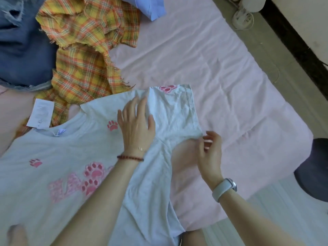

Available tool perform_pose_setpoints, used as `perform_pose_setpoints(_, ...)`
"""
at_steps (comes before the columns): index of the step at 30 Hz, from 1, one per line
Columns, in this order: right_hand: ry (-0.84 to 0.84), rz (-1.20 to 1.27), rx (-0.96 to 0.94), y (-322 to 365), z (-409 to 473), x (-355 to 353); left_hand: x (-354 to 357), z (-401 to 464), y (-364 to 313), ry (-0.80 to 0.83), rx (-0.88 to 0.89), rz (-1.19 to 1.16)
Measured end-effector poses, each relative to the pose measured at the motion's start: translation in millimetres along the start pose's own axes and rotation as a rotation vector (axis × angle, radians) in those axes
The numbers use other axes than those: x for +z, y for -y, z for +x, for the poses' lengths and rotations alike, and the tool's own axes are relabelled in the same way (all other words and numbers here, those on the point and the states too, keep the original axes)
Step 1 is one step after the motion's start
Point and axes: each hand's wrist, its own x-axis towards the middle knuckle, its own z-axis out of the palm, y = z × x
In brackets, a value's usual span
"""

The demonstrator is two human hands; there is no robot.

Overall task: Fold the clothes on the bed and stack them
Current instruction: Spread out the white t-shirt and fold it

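A white power strip point(242, 18) with a white cable lies on the floor point(276, 55) beyond the far edge of the bed, close to a dark skirting band point(300, 48) along the wall. A dark round object point(314, 167), cut off by the right frame edge, stands on the pale floor just beside the bed corner; its identity cannot be determined.

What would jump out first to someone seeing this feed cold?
The pale grey cotton T-shirt with pink paw prints, spread across the pink bedsheet, fills the foreground. The left hand presses flat on its sleeve while the right hand pinches the sleeve's lower edge. Behind, at upper left, a crumpled yellow-orange plaid garment lies beside blue ripped denim.
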Motion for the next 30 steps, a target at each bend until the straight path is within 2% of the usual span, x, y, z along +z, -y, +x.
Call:
perform_pose_setpoints(3,0.060,-0.067,0.059,-23,-52,-6,-5,-90,19,0.006,-0.070,-0.005)
perform_pose_setpoints(8,0.438,-0.292,0.167,-60,-140,-14,-3,-217,41,0.161,-0.209,-0.001)
perform_pose_setpoints(11,0.561,-0.419,0.163,-83,-179,-13,1,-265,53,0.231,-0.236,0.011)
perform_pose_setpoints(13,0.562,-0.417,0.152,-95,-197,-9,2,-283,64,0.248,-0.257,-0.018)
perform_pose_setpoints(17,0.434,-0.401,0.109,-104,-214,8,5,-307,85,0.344,-0.280,-0.121)
perform_pose_setpoints(20,0.412,-0.380,0.127,-102,-211,15,0,-313,87,0.333,-0.249,-0.159)
perform_pose_setpoints(23,0.299,-0.283,0.119,-96,-214,-3,-7,-319,83,0.305,-0.219,-0.181)
perform_pose_setpoints(26,0.230,-0.222,0.035,-94,-220,-34,-4,-327,75,0.335,-0.102,-0.146)
perform_pose_setpoints(28,0.278,-0.218,0.049,-92,-216,-51,5,-330,69,0.449,-0.065,-0.087)
perform_pose_setpoints(30,0.426,-0.261,0.143,-93,-205,-65,17,-329,67,0.558,-0.130,-0.032)
